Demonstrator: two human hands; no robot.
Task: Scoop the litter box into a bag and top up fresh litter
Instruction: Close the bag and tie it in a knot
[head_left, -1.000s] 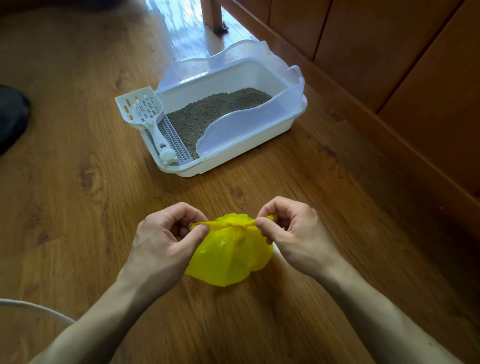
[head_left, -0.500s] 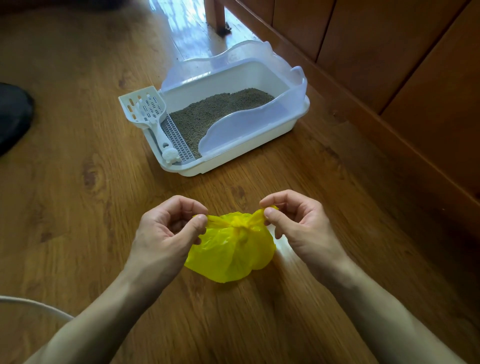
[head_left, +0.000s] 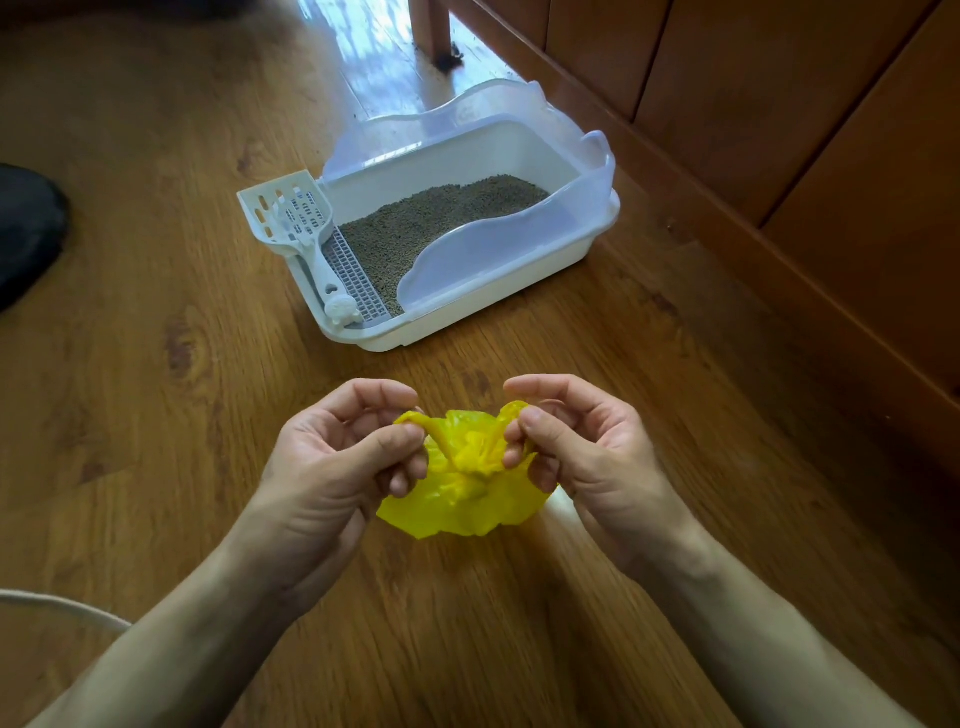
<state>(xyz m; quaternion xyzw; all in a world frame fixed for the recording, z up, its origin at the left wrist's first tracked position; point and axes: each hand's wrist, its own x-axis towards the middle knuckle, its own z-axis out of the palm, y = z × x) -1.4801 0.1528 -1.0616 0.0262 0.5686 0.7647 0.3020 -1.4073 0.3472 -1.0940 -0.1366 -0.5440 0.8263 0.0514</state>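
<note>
1. Head view, hands: left hand (head_left: 332, 467) and right hand (head_left: 582, 452) both sit low in the middle of the frame, over the floor (head_left: 156, 415), with the 2 forearms coming in from the bottom corners.
2. Bag (head_left: 467, 488): yellow, thin plastic, crumpled into a small bundle between the 2 hands. Its top is gathered and twisted.
3. Left hand grasps 1 strand of the bag's top, pinched between thumb and curled fingers (head_left: 374, 395); the strand stretches from the pinch toward the gathered middle.
4. Right hand grasps the other strand the same way, thumb pressed against the index finger with the plastic between them, the other fingers curled in.
5. The bag's lower, rounded part hangs below the pinches; I cannot tell whether it touches the floor.
6. Litter box (head_left: 597, 244): white tray with a translucent raised rim, on the floor beyond the hands and well apart from them, near the wooden wall panels (head_left: 779, 130).
7. Litter (head_left: 441, 223): grey-brown granules that cover the tray's bottom, higher toward the far side.
8. Grate (head_left: 358, 275): a white slotted strip along the tray's left end, beside the litter.
9. Scoop (head_left: 291, 218): white, slotted, lying on the box's left edge, its head past the far-left corner and its handle running along the grate toward the near corner.
10. Dark object (head_left: 26, 228): at the frame's left edge, on the floor, cut off.
11. White cord (head_left: 62, 605): curves in at the lower left, partly behind the left forearm.
</note>
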